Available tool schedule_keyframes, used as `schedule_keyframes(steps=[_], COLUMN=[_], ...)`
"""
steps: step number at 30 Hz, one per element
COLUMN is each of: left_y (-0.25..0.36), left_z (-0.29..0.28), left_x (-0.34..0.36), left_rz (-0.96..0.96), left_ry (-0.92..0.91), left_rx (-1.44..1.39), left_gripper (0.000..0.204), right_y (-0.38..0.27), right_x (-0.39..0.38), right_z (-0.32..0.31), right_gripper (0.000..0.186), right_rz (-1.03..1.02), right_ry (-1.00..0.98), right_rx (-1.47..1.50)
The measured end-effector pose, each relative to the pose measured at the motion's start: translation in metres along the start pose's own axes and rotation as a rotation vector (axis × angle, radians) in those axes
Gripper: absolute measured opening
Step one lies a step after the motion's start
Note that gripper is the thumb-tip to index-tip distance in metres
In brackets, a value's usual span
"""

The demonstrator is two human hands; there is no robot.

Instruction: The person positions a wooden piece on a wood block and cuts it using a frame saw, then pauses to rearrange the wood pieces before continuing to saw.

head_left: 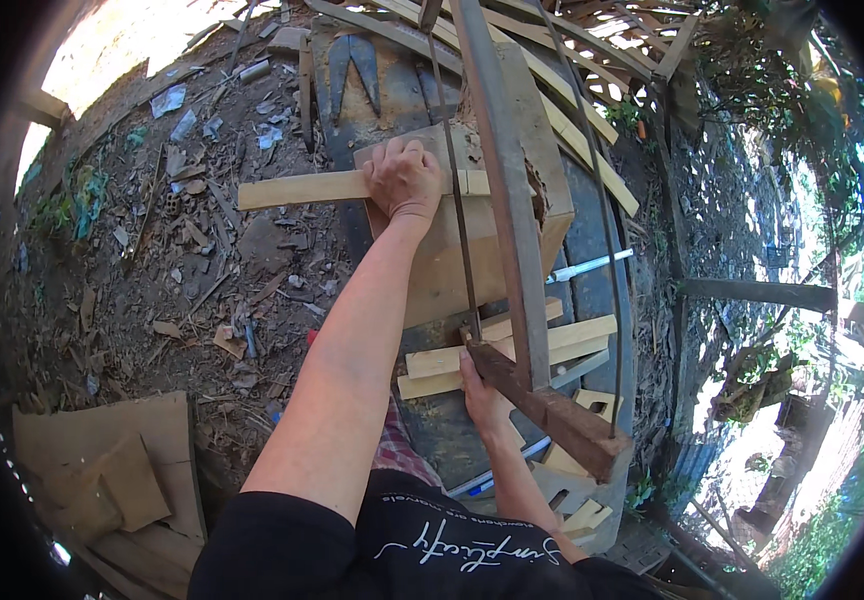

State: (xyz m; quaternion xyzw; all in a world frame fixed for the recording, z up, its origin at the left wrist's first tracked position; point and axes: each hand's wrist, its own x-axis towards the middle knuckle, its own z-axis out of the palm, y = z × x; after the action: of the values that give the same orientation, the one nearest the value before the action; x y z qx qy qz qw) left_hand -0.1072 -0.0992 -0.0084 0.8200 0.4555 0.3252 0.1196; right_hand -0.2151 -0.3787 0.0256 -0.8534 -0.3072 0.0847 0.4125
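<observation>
My left hand is closed on a pale wooden batten, holding it across a brown wooden box or block. The thin blade of a wooden frame saw crosses the batten just right of that hand. My right hand grips the saw at its dark lower crossbar, below the box. Several cut pale sticks lie beside and under the saw's lower end.
A pair of metal shears lies at the top. Long slats lean at upper right. A white rod rests right of the box. Cardboard-like boards lie lower left on littered dirt ground. A dark rail crosses at right.
</observation>
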Motion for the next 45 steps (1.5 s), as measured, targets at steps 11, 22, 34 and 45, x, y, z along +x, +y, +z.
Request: schedule_keyframes(steps=[11, 22, 34, 45], left_y=[0.001, -0.002, -0.003, 0.001], left_z=[0.004, 0.003, 0.006, 0.003], left_x=[0.002, -0.001, -0.002, -0.001], left_rz=[-0.045, -0.018, 0.001, -0.034], left_ry=[0.014, -0.001, -0.021, -0.023], left_rx=[0.014, -0.005, -0.054, -0.042], left_gripper=[0.006, 0.008, 0.009, 0.009], right_y=[0.002, 0.029, 0.015, -0.002], right_x=[0.002, 0.047, 0.018, -0.061], right_z=[0.018, 0.052, 0.034, -0.009], right_gripper=[0.016, 0.018, 0.018, 0.016], right_rz=[0.048, 0.183, 0.183, 0.339], right_ry=[0.079, 0.069, 0.042, 0.005], right_rx=[0.012, 0.070, 0.061, 0.084])
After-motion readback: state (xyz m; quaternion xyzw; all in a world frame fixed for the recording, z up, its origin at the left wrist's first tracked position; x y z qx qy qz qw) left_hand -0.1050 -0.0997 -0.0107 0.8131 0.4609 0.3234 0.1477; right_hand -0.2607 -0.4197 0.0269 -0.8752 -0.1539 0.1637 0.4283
